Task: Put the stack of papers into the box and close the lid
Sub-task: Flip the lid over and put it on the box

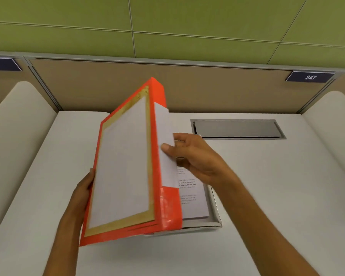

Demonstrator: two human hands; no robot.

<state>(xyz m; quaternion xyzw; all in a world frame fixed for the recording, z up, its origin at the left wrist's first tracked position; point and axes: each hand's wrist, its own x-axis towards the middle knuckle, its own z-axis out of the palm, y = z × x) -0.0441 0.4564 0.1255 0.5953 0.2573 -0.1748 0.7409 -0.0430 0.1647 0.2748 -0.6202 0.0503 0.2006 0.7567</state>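
Already the stack of papers (193, 198) lies inside the box (215, 220) on the bench (267, 196); only closing remains. The left hand (82, 194) grips the raised orange lid (124, 166) by its edge, while the right hand (199, 158) fingers (167, 148) pinch its inner flap.

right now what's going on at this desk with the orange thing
A person is closing a flat box on the white desk. The left hand holds the orange cardboard lid tilted up on edge over the shallow grey box base, and the right hand grips the lid's inner white flap. The stack of printed white papers already lies in the base; the lid is not yet down.
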